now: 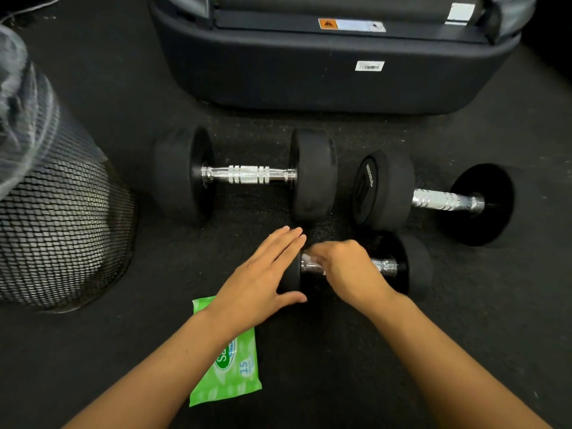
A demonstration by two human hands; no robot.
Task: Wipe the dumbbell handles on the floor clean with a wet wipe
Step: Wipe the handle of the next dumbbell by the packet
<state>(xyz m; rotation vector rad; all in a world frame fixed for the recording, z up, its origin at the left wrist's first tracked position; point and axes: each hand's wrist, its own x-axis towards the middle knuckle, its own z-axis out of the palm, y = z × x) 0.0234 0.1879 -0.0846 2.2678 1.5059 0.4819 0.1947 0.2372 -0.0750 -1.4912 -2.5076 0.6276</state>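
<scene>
Chrome handle (383,265) of the nearest dumbbell (402,267) on the floor, w/ my right hand (343,267) curled round it pinching the wipe (309,259). Left hand (263,274) flat, fingers spread, bracing the end weight. Imo keep bracing, twist the wipe all round.

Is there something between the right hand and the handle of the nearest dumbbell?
Only the wet wipe. The right hand is closed over the handle of the nearest dumbbell with the white wipe pressed beneath its fingers. The left hand rests flat on the left weight, clear of the handle.
</scene>
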